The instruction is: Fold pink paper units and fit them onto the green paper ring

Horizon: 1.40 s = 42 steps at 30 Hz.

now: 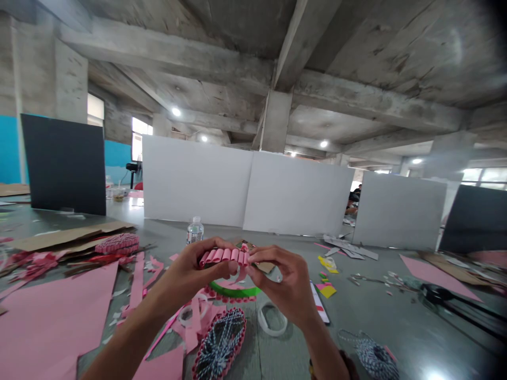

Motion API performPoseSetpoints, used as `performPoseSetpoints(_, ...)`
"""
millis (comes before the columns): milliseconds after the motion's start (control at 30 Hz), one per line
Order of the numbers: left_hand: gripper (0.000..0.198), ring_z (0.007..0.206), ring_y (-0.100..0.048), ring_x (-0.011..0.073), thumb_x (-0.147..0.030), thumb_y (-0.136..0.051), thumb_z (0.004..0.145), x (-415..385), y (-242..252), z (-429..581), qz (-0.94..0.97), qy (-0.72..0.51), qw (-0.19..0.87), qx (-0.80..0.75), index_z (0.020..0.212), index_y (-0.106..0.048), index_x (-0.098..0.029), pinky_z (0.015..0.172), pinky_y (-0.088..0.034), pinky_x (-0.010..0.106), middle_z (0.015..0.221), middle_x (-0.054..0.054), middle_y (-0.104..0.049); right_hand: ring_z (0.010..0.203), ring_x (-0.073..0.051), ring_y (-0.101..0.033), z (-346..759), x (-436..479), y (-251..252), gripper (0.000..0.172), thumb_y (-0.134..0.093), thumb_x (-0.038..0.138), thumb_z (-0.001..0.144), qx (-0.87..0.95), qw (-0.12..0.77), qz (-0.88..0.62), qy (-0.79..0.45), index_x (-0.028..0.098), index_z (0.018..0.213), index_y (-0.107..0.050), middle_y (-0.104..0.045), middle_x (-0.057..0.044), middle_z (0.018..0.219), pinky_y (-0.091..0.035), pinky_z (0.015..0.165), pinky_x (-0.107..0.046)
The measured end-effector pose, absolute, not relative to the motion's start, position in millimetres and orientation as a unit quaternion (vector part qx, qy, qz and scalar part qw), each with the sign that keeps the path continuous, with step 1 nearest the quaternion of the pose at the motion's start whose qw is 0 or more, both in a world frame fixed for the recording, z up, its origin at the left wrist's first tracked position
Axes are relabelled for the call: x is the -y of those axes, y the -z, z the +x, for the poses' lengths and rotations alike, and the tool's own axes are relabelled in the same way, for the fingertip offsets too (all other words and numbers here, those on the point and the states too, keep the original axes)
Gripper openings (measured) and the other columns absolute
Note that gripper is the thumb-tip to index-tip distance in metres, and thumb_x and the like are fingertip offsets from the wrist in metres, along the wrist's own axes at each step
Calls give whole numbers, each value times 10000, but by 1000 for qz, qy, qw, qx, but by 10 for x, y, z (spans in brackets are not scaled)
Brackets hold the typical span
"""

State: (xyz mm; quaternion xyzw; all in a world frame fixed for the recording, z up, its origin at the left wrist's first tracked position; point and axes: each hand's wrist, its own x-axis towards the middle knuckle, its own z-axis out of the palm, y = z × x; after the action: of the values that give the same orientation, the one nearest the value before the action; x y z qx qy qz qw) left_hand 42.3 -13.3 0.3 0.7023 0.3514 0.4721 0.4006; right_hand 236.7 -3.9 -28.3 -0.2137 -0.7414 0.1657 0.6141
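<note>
Between both hands is a strip of pink rolled-paper tubes [224, 256], held above the table. My left hand [212, 258] grips it from the left, thumb in front and fingers behind. At its right end, my right hand [273, 266] pinches a small piece of pink paper against the strip. A curved green band [233, 290] shows just below the hands, over more pink rolls; whether it joins the held strip is hard to tell. Closer to me lies an oval pink-rimmed piece [222, 343] wound with grey-and-white cord. A roll of clear tape [272, 320] lies beside it.
A plastic bottle [195, 230] stands behind my left hand. Pink paper sheets [51, 316] and scraps cover the left side. At right are a ball of cord [374, 359], a phone-like slab [320, 306], scissors [356, 279] and a black-armed object [439, 293]. White panels [297, 195] stand across the back.
</note>
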Motion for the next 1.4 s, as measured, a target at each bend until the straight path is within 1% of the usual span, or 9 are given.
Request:
performPoseSetpoints(200,232,664,-511,118,-219,-709,736,89,9,388,718,-458,403,-334,953,-668,-148,581,-371,208,741,3,-619,846,-165,-666,2379,54,268,278,-632,18,721,753,611,-208,-126,230,876,-725,-718,0,875,-512,808,-298)
performPoseSetpoints(300,250,633,-483,100,-214,-719,739,75,11,384,727,-448,401,-331,974,-665,-150,547,-349,188,731,-7,-605,834,-163,-662,2403,68,240,256,-619,9,710,764,599,-205,-124,218,820,-718,-711,-2,839,-506,833,-292)
performPoseSetpoints(433,229,570,-428,75,-284,-729,773,74,15,389,741,-431,385,-341,947,-661,-154,499,-314,165,670,-30,-555,822,-161,-665,2428,104,212,208,-646,29,716,779,576,-223,-105,212,788,-716,-711,-3,845,-501,843,-276)
performPoseSetpoints(600,262,589,-474,84,-346,-733,788,88,21,397,741,-420,399,-340,958,-659,-162,530,-391,172,703,-19,-577,820,-160,-675,2426,151,219,242,-674,27,684,767,577,-273,-65,224,821,-705,-718,25,829,-492,850,-264)
performPoseSetpoints(733,247,600,-503,90,-348,-723,794,75,20,415,748,-415,396,-333,948,-667,-163,533,-396,174,712,-6,-611,855,-153,-683,2426,173,214,202,-669,46,737,787,562,-248,-62,223,818,-720,-729,14,870,-490,892,-259)
performPoseSetpoints(967,244,610,-525,102,-352,-709,790,73,37,442,750,-418,392,-331,941,-678,-163,540,-413,187,725,9,-638,840,-140,-704,2449,192,208,227,-692,31,729,800,544,-243,-67,228,829,-741,-747,22,864,-514,835,-214)
performPoseSetpoints(1067,263,647,-545,115,-343,-723,777,97,23,453,743,-423,398,-332,969,-684,-167,563,-429,196,757,18,-651,861,-149,-701,2470,186,201,202,-710,67,754,800,542,-246,-78,237,856,-747,-748,16,905,-513,862,-237)
performPoseSetpoints(1267,346,514,-407,80,-348,-715,780,101,11,460,731,-432,393,-352,1088,-667,-196,463,-309,189,679,-25,-604,902,-163,-674,2499,184,179,184,-713,85,765,792,551,-248,-81,244,853,-746,-726,1,934,-492,905,-277)
performPoseSetpoints(1400,369,506,-391,92,-375,-712,775,74,35,459,735,-436,379,-355,1100,-672,-205,472,-306,206,582,-48,-532,850,-150,-668,2483,190,176,200,-681,50,747,790,554,-250,-85,233,812,-727,-714,12,872,-479,914,-272)
